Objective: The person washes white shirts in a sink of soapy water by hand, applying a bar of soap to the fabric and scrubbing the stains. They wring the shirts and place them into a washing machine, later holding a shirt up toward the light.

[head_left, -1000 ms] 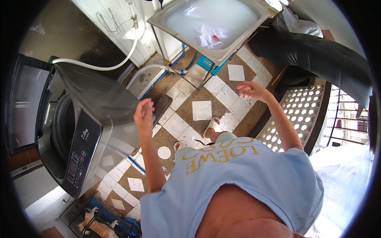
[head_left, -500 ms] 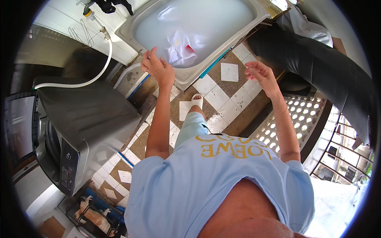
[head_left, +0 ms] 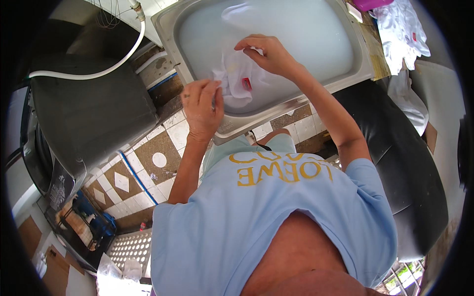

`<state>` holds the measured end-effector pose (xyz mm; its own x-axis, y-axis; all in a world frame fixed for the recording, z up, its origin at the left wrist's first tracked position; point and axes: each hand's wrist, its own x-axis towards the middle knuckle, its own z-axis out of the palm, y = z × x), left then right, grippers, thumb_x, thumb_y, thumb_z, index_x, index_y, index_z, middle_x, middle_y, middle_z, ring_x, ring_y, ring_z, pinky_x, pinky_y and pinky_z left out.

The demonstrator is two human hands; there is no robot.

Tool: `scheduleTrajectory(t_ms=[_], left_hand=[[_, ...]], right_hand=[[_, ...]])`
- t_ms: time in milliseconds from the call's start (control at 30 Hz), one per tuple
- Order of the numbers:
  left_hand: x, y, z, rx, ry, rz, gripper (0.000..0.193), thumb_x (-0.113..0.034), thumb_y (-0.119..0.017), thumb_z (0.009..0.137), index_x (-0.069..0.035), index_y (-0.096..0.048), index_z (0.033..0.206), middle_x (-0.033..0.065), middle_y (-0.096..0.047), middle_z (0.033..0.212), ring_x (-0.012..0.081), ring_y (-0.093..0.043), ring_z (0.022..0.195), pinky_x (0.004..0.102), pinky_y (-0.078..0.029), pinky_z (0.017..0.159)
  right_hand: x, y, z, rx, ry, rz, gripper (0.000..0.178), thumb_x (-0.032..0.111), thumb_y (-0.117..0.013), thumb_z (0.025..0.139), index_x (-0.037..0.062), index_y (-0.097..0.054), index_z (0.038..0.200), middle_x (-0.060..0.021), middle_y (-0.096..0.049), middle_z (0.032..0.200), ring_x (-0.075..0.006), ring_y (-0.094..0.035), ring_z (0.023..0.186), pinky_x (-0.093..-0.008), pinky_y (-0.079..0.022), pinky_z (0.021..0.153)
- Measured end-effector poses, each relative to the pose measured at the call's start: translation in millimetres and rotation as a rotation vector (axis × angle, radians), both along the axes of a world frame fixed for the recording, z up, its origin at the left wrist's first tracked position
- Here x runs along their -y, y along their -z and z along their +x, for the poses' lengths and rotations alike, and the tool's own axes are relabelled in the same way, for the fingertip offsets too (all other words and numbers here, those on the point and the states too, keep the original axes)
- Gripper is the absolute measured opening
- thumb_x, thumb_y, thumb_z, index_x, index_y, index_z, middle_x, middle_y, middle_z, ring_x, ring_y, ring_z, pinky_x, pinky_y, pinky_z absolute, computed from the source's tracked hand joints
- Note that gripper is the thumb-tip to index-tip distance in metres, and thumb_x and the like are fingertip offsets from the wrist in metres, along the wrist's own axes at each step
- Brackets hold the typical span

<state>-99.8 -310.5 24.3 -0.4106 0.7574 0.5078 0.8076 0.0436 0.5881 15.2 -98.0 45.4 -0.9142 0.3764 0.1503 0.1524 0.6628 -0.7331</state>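
A white garment [head_left: 237, 93] with a small red label lies partly soaked in cloudy water in the metal sink [head_left: 366, 59]. At the sink's near left corner is my left hand [head_left: 200, 106], slightly blurred, fingers bent and thumb apart. Its fingertips reach the garment's left edge; whether they touch it I cannot tell. My right hand [head_left: 271, 54] hovers over the garment's far side with curved fingers, a gap between thumb and forefinger, and nothing held. Another pale piece of cloth [head_left: 239, 12] shows in the water near the far rim.
On the left stands a dark washing machine [head_left: 89, 113], with a white hose [head_left: 98, 75] arching above it. White clothes [head_left: 401, 34] and a purple item [head_left: 370, 4] sit right of the sink. A black padded seat [head_left: 395, 167] is at my right, over a tiled floor [head_left: 158, 160].
I have moved up close to the sink. My right hand has gone from beside the sink to above the water, and my left hand has come near the garment's left edge.
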Motion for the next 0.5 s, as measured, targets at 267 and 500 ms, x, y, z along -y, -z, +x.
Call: scheduleTrajectory(t_ms=[267,500], left_hand=[[-31,-13,34,0.061,-0.120,-0.497,0.024,-0.025,-0.070,0.076,-0.005,-0.059,0.082,0.0102,-0.057,0.077,0.0298,-0.059,0.074,0.0400,-0.047,0.064],[-52,0,50,0.073,-0.343,-0.656,0.024,-0.022,-0.074,0.072,-0.004,-0.061,0.083,0.0109,-0.059,0.078,0.0302,-0.059,0.076,0.0415,-0.046,0.068]], right_hand=[[-50,36,-44,0.248,-0.419,0.276,0.019,0.008,-0.053,0.081,0.0111,-0.062,0.097,-0.0014,-0.064,0.098,-0.0206,-0.057,0.093,-0.0397,-0.032,0.095],[-85,57,-45,0.227,-0.637,-0.030,0.023,0.003,-0.055,0.079,0.0092,-0.061,0.100,-0.0028,-0.062,0.082,-0.0155,-0.056,0.072,-0.0285,-0.043,0.070]])
